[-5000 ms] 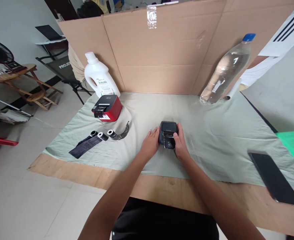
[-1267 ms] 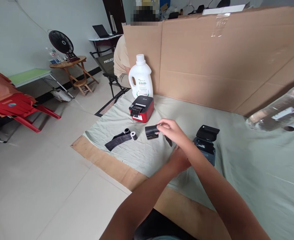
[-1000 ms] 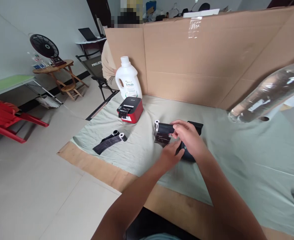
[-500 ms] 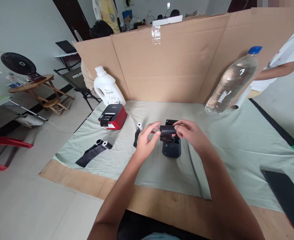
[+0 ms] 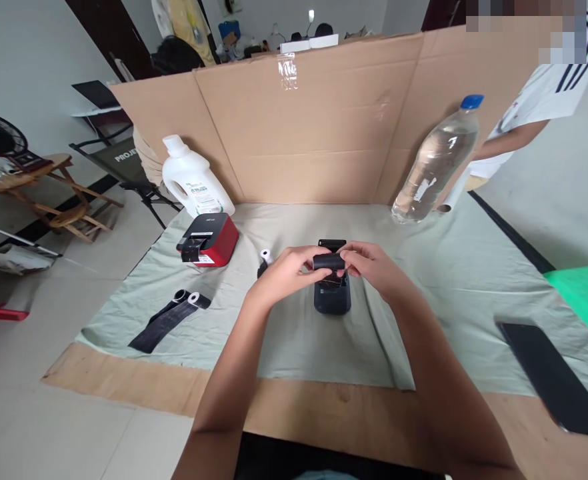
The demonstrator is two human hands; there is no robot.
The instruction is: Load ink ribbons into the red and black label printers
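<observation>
A black roll (image 5: 329, 261) is held level over the small dark device (image 5: 333, 302); whether they touch cannot be told. The left hand (image 5: 288, 270) pinches the roll's left end between thumb and fingers, and the right hand (image 5: 371, 263) grips its other end with the fingertips. Just left of the device is a white-cored roll (image 5: 265, 255), partly hidden by the left hand, with a red-and-black box (image 5: 209, 240) farther left. A dark phone (image 5: 554, 377) lies well to the device's right; a clear bottle (image 5: 437, 163) leans behind the device, to its right

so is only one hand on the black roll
No, the left hand and the right hand both grip the black roll, one at each end.
</observation>
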